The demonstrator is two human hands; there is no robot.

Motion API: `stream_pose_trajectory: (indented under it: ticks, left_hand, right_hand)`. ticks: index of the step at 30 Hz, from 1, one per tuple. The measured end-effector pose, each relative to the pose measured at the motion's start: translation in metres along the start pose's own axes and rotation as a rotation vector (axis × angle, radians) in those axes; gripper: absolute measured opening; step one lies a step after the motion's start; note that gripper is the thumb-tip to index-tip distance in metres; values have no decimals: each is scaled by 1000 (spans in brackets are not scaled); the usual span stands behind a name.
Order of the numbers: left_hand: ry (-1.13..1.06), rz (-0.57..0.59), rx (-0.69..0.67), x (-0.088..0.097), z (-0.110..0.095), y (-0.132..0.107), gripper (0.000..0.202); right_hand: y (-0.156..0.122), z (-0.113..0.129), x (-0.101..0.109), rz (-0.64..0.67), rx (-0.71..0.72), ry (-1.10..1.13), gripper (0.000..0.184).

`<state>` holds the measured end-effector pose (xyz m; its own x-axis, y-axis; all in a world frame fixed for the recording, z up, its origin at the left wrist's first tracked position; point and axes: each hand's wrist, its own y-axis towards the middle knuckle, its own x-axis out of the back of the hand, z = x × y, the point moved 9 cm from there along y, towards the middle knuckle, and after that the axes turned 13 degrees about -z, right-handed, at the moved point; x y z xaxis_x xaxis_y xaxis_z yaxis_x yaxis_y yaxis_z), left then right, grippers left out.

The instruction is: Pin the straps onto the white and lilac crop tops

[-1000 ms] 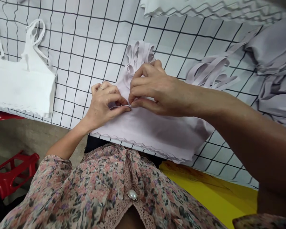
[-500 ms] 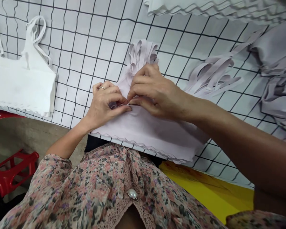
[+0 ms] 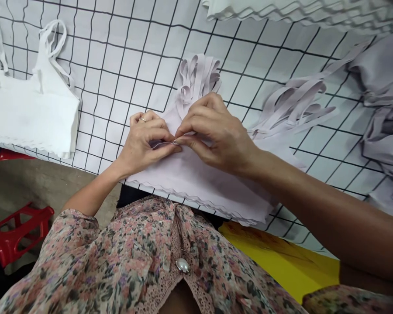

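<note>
Pale lilac strappy crop tops [image 3: 212, 187] lie layered on the grid-patterned cloth in front of me, their looped straps pointing away. My left hand [image 3: 149, 139], a ring on one finger, is closed in a pinch over the upper part of the top layer. A thin pale thread [image 3: 162, 143] runs between its thumb and forefinger. Fingertip to fingertip with it, my right hand [image 3: 212, 133] pinches the thread where the two hands meet. Whether the fingers also hold a fold of fabric is hidden.
White strappy tops [image 3: 29, 109] lie at the left. A stack of white wavy-edged fabric [image 3: 301, 13] sits at the back, and a lilac garment heap [image 3: 383, 113] at the right. Below the table edge are a red plastic stool [image 3: 19, 235] and something yellow [image 3: 281, 261].
My right hand has shifted slightly down, its wrist and forearm lowering, and more of the lilac top shows behind it. Both hands keep their pinch at nearly the same spot.
</note>
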<state>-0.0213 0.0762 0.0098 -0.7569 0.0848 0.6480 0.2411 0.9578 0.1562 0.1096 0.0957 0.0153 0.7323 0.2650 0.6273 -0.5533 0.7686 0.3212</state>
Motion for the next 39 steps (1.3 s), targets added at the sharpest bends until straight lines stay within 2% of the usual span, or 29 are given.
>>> stream_pose_trajectory:
  ticks: [9, 12, 15, 18, 20, 27, 30, 32, 34, 35, 36, 37, 39]
  left_hand:
    - [-2, 13, -7, -4, 0, 0, 24]
    - [1, 39, 15, -5, 2, 1, 21]
    - [-11, 57, 46, -4, 4, 2, 17]
    - [-47, 53, 67, -1, 6, 2, 14]
    - [-82, 47, 65, 1, 6, 2, 13]
    - [2, 85, 87, -2, 11, 2, 16]
    - [59, 55, 64, 3, 13, 3, 20]
    - [122, -31, 18, 13, 11, 1, 32]
    - [233, -175, -73, 27, 2, -5, 50]
    - [291, -231, -134, 31, -5, -11, 55]
    - [341, -253, -198, 31, -12, -18, 58]
    - [378, -229, -261, 26, -18, -25, 62]
    - [421, -93, -364, 8, -24, -41, 74]
  right_hand:
    - [8, 7, 4, 86, 52, -80, 35]
    - [29, -2, 14, 113, 81, -103, 44]
    - [62, -17, 35, 122, 88, -136, 53]
    - [92, -28, 55, 97, 88, -164, 52]
    - [104, -32, 61, 68, 101, -174, 49]
    - [109, -60, 47, -9, 59, -148, 41]
    - [96, -60, 49, -35, 11, -154, 31]
    - [75, -44, 58, -122, -7, -149, 30]
    - [38, -15, 61, -221, -4, -171, 41]
    - [15, 0, 57, -241, -3, -214, 48]
    - [-11, 13, 46, -201, -10, -275, 54]
    - [-37, 24, 32, -148, -3, -335, 61]
    - [-90, 36, 4, -31, 4, -432, 78]
